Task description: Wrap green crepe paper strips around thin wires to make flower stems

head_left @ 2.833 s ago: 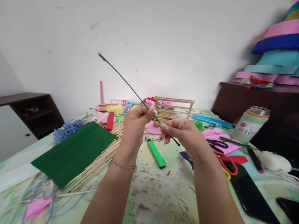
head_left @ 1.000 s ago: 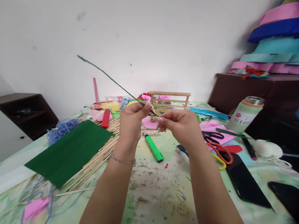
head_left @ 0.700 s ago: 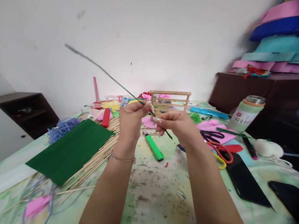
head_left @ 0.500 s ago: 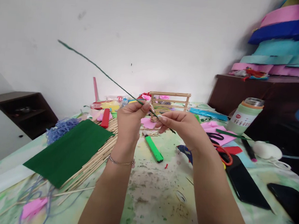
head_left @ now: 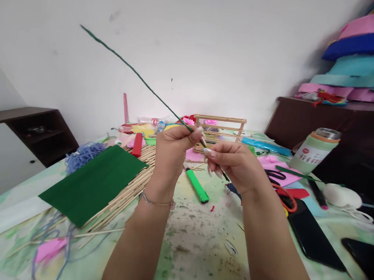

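Note:
A long thin green-wrapped stem (head_left: 140, 77) slants from the upper left down to both hands, its upper part standing free in front of the wall. My left hand (head_left: 176, 150) is closed round it, thumb and forefinger pinching near the lower part. Just to the right, my right hand (head_left: 229, 160) pinches the same stem close to its lower end, which sticks out below the fingers. The fingertips of both hands are nearly touching. Beneath them on the table lies a green utility knife (head_left: 196, 185).
Left are green paper (head_left: 96, 184), thin wooden sticks (head_left: 120, 197) and blue yarn (head_left: 85, 155). A stick frame (head_left: 221, 118) stands behind the hands. On the right are scissors (head_left: 288, 202), a black phone (head_left: 317, 236), a bottle (head_left: 315, 152) and a glue gun (head_left: 234, 190), partly hidden by my forearm.
The free end of the stem has tilted up more steeply. Both hands have stayed pinched on it and drawn slightly closer together, while the whole view has shifted a little.

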`<state>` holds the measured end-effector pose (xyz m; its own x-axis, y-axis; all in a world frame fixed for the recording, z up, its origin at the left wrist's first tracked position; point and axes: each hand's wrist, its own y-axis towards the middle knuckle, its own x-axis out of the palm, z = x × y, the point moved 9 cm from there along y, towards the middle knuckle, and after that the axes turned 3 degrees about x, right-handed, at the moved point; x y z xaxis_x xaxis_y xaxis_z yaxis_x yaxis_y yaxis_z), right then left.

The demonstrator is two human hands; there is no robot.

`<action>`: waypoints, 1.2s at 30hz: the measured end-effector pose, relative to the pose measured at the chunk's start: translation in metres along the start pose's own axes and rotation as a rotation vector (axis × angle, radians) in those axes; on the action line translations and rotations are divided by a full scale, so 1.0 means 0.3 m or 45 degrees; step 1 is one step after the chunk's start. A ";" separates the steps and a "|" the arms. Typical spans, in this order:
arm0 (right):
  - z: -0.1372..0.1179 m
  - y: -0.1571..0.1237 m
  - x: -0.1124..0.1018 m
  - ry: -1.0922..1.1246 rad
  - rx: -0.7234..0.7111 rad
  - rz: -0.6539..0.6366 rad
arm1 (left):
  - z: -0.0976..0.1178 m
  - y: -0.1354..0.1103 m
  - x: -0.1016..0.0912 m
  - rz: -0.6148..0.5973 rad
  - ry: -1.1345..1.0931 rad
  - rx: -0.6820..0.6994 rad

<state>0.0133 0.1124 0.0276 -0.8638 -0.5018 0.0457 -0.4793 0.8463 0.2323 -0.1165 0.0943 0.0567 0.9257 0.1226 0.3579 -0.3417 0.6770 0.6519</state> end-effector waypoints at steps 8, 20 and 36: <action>-0.050 -0.016 -0.037 -0.338 -0.167 0.200 | -0.017 0.027 -0.075 0.173 0.002 -0.059; -0.071 -0.020 0.001 -0.462 -0.320 0.254 | -0.004 0.037 -0.098 0.172 -0.081 -0.062; -0.123 -0.041 -0.061 -0.803 -0.576 0.418 | -0.062 0.056 -0.207 0.482 -0.253 -0.097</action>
<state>0.0407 0.1046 0.0599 -0.9378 0.0652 -0.3410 -0.1960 0.7113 0.6751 -0.1767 0.1117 0.0329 0.6855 0.2358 0.6888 -0.6314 0.6635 0.4012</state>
